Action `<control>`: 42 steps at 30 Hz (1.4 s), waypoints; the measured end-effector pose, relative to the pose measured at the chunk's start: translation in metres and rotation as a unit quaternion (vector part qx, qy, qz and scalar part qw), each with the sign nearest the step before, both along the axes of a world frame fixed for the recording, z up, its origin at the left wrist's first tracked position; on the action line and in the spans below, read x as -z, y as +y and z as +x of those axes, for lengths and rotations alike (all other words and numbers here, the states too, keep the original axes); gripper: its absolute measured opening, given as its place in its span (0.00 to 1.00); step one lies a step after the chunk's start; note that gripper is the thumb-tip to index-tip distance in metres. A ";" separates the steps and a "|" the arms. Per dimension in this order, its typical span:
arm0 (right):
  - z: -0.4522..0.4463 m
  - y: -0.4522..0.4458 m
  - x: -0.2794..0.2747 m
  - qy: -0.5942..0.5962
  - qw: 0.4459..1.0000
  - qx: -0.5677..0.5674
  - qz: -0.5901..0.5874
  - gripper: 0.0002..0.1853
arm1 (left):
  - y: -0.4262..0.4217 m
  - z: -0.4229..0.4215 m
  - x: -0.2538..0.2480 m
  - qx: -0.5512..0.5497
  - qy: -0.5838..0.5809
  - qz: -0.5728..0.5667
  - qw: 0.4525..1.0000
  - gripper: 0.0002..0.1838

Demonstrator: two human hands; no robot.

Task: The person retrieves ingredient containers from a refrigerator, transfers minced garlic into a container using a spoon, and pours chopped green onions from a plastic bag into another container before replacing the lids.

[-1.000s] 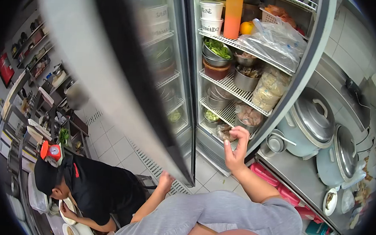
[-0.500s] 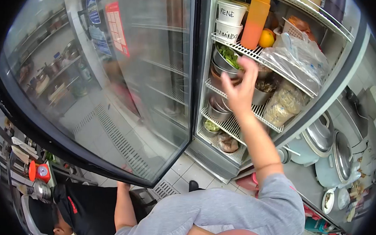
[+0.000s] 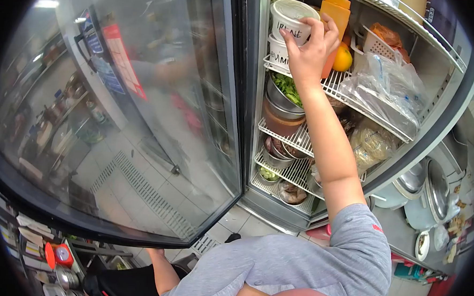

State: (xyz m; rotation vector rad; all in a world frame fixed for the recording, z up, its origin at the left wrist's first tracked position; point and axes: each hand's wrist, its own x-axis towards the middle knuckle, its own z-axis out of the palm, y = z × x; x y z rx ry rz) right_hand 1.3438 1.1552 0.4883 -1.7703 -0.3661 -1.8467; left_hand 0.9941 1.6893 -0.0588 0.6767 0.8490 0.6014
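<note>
My right hand [image 3: 313, 47] is raised in front of the upper white tub [image 3: 292, 21] with black lettering, inside the open fridge. Its thumb and fingers are apart and curved; whether they touch the tub is unclear. Under that tub sits a second lettered white tub [image 3: 278, 55]. To their right stand an orange squeeze bottle [image 3: 336, 13] and an orange fruit [image 3: 342, 59]. My left hand [image 3: 154, 250] is at the lower edge of the glass fridge door [image 3: 109, 236], its fingers hidden behind the frame.
Lower shelves hold a bowl of green leaves [image 3: 287, 90], more bowls and bagged food [image 3: 374, 144]. Plastic bags [image 3: 382, 86] lie on the upper shelf. Large lidded pots [image 3: 436, 185] stand at the right. A person in black [image 3: 133, 286] is at lower left, beside a red scale [image 3: 61, 255].
The fridge door has swung wider open to the left. My right hand has risen from the lower shelves to the upper tub. The person in black is now mostly hidden below the door.
</note>
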 end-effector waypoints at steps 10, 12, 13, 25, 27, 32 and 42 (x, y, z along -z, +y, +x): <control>-0.030 -0.009 0.011 -0.100 0.988 -0.095 -0.068 0.22 | -0.016 -0.030 0.045 0.173 0.138 -0.041 0.974 0.22; -0.040 -0.011 0.011 -0.115 0.985 -0.098 -0.087 0.22 | -0.033 -0.047 0.058 0.258 0.214 -0.036 0.941 0.22; -0.046 -0.012 0.011 -0.131 0.980 -0.106 -0.107 0.22 | -0.041 -0.049 0.063 0.297 0.245 -0.032 0.922 0.22; -0.088 -0.020 0.056 -0.125 0.977 -0.110 -0.134 0.22 | -0.091 0.003 0.103 0.583 0.317 0.094 0.742 0.22; -0.093 -0.024 0.063 -0.104 0.982 -0.087 -0.134 0.23 | -0.098 0.014 0.096 0.608 0.315 0.111 0.720 0.22; -0.095 -0.029 0.072 -0.087 0.986 -0.092 -0.105 0.23 | -0.110 0.038 0.092 0.663 0.312 0.150 0.664 0.22; -0.093 -0.036 0.047 -0.063 0.968 -0.239 0.043 0.29 | -0.134 0.082 0.113 0.756 0.265 0.213 0.560 0.22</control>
